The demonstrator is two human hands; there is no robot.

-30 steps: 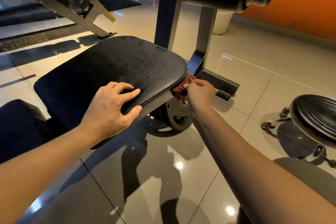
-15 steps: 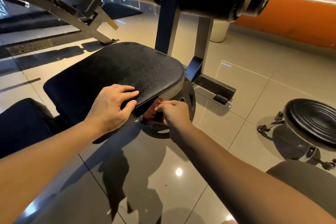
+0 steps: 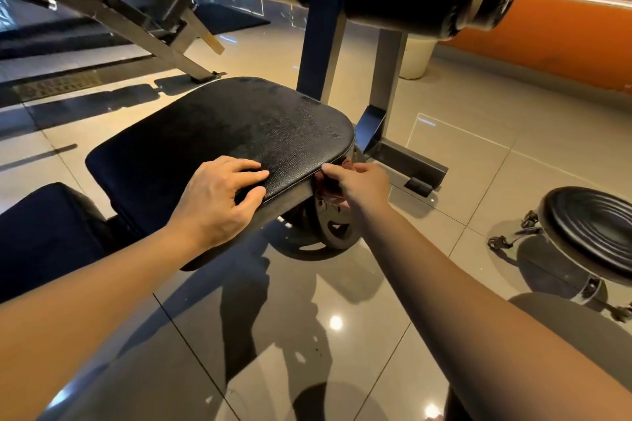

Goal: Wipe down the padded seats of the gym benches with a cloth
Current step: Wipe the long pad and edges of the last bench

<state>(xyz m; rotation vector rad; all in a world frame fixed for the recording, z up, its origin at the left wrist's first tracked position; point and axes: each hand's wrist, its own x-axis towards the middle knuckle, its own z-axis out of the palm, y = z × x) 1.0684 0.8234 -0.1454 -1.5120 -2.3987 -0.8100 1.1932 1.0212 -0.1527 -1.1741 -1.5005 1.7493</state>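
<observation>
Seat pad [image 3: 219, 126], one; cloth [image 3: 326, 188], one

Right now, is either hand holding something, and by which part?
The right hand grips a bunched reddish cloth, mostly hidden in its grasp, against the side edge of the padded seat. The left hand presses on its near edge.
</observation>
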